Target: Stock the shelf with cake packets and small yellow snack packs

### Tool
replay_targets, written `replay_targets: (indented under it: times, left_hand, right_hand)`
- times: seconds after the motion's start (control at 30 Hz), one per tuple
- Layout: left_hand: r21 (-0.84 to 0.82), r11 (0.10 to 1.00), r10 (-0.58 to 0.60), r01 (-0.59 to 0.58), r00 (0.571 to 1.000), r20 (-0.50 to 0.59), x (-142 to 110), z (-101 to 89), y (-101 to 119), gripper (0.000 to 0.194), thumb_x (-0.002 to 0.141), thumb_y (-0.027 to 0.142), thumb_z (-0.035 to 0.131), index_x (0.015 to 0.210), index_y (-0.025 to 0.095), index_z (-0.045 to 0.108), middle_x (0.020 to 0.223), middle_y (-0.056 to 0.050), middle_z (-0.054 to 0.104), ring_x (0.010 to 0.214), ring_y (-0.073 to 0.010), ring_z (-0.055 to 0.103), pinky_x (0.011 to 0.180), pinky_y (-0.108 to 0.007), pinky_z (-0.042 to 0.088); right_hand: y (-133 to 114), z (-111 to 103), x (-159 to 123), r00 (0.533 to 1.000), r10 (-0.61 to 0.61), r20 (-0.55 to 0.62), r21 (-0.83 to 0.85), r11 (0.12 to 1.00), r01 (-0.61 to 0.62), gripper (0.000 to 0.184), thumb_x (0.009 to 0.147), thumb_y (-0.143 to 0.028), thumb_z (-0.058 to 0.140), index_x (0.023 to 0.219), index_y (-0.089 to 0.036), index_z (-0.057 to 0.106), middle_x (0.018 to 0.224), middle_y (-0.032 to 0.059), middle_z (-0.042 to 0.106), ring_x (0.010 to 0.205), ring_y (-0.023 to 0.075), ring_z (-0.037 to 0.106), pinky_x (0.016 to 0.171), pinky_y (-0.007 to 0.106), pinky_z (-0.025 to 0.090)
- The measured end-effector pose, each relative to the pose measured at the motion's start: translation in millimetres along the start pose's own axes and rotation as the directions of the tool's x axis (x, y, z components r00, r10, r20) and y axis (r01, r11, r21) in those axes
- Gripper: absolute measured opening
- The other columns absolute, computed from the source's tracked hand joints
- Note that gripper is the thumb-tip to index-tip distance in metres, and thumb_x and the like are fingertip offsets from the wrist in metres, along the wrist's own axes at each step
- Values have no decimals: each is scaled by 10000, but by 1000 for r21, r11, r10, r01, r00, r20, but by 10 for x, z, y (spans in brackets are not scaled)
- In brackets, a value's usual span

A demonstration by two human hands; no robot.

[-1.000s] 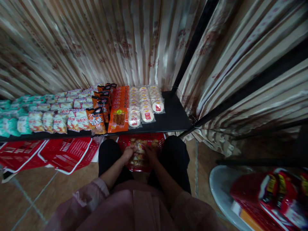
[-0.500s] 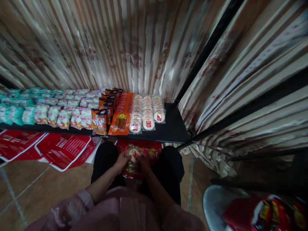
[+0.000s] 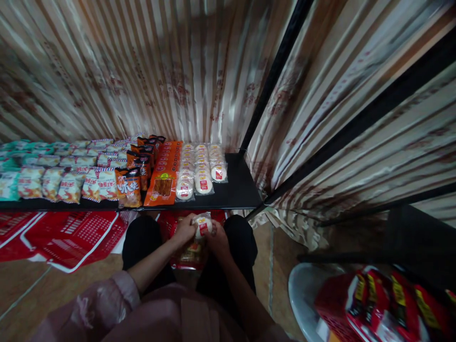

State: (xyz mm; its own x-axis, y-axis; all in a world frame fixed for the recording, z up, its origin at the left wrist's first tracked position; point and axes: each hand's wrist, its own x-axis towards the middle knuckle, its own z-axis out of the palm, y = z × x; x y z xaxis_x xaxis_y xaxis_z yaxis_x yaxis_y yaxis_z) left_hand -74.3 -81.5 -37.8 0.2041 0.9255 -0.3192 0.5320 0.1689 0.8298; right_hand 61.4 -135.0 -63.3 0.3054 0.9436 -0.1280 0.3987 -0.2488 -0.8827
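A round white bun in a clear packet with a red label [image 3: 202, 225] is held up between both hands, just below the front edge of the black shelf [image 3: 238, 192]. My left hand [image 3: 184, 230] grips its left side and my right hand [image 3: 217, 237] its right side, fingers closed on it. Beneath the hands, between my knees, a red basket [image 3: 185, 259] holds more packets. On the shelf lie rows of the same white buns [image 3: 201, 166], beside orange packets [image 3: 164, 166].
Further left on the shelf lie rows of snack bags [image 3: 71, 175]. Flattened red baskets [image 3: 71, 232] rest on the tiled floor under the shelf. A white stool [image 3: 302, 294] at the right carries red packets [image 3: 384, 304]. Striped curtains hang behind and to the right.
Both hands have lifted a white bun packet out of the red basket and raised it toward the shelf edge. The view has shifted slightly.
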Motion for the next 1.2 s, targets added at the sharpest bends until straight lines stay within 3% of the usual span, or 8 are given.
replay_targets:
  times: [0.13,0.27,0.47,0.7,0.93,1.2]
  left_hand:
    - [-1,998,70,-70,997,-31,8,16,189,269,769,106,505,1017,189,569,920,-10,664,823,-131,609,750,-224,465]
    - [-7,998,69,-69,995,-78,34,128,344,280,800,137,517,1077,175,518,928,-32,660,803,-130,618,737,-232,469]
    - [-7,997,72,-72,993,-94,66,228,590,204,820,149,518,1023,171,521,901,-27,647,771,-117,607,727,-221,471]
    - [47,986,169,-162,952,-257,180,246,755,281,773,70,482,1041,121,546,989,-83,578,813,-128,585,827,-268,481]
    - [26,978,208,-207,958,-196,317,356,814,381,763,32,468,1128,128,510,995,-70,599,887,-137,587,872,-261,467]
    - [94,972,225,-213,964,-143,392,425,945,361,769,41,484,1110,139,553,1154,-96,592,1086,-176,551,988,-306,417]
  right_hand:
    - [-29,-174,19,1000,3,10,96,995,-4,327,736,-344,528,1027,-214,599,978,57,687,875,189,652,787,302,522]
    - [-46,-337,54,999,12,-31,220,976,-5,319,763,-403,500,996,-202,586,958,67,693,852,200,667,769,325,539]
    - [-102,-576,204,995,-21,-94,192,981,39,267,758,-403,541,937,-209,574,919,58,692,828,202,669,771,333,540]
    - [-172,-664,448,988,-43,-146,159,985,66,283,760,-379,528,968,-193,576,920,69,679,811,193,661,784,344,535]
    - [-229,-776,655,945,-124,-302,-39,992,117,307,717,-373,547,914,-163,653,864,89,628,739,195,621,759,353,526]
    - [-80,-835,923,962,-3,-273,65,998,21,333,688,-407,566,914,-176,646,808,34,656,689,164,610,719,310,515]
